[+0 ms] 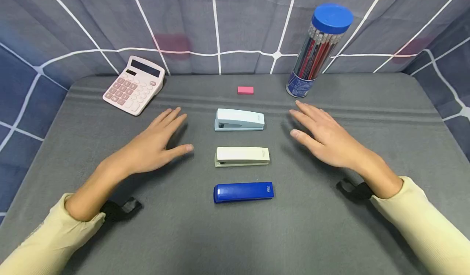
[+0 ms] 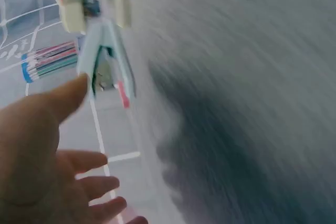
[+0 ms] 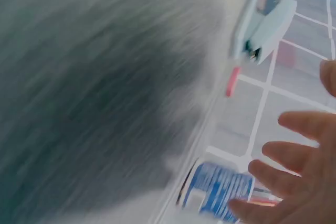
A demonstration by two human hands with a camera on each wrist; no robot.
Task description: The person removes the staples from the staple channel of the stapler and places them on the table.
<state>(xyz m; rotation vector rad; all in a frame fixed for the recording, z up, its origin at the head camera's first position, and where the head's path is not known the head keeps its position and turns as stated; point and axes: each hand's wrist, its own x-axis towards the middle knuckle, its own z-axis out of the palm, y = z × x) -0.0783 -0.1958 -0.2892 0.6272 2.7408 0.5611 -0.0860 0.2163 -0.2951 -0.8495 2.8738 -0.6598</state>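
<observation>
Three staplers lie in a column between the hands: a light blue stapler (image 1: 239, 120) at the back, a cream stapler (image 1: 242, 156) in the middle and a dark blue stapler (image 1: 244, 192) in front. My left hand (image 1: 156, 144) hovers to the left of them with fingers straight and thumb spread, holding nothing. On the other side, my right hand (image 1: 324, 138) is held over the table, its fingers also extended and nothing in its grasp. In the left wrist view the thumb overlaps the light blue stapler (image 2: 90, 51). A pink eraser (image 1: 245, 90) lies behind the staplers.
A pink calculator (image 1: 134, 85) stands at the back left. At the back right is a clear tube of pencils (image 1: 315, 56) with a blue lid. Grey cloth covers the table (image 1: 242, 238), and a checked curtain (image 1: 242, 22) hangs behind it.
</observation>
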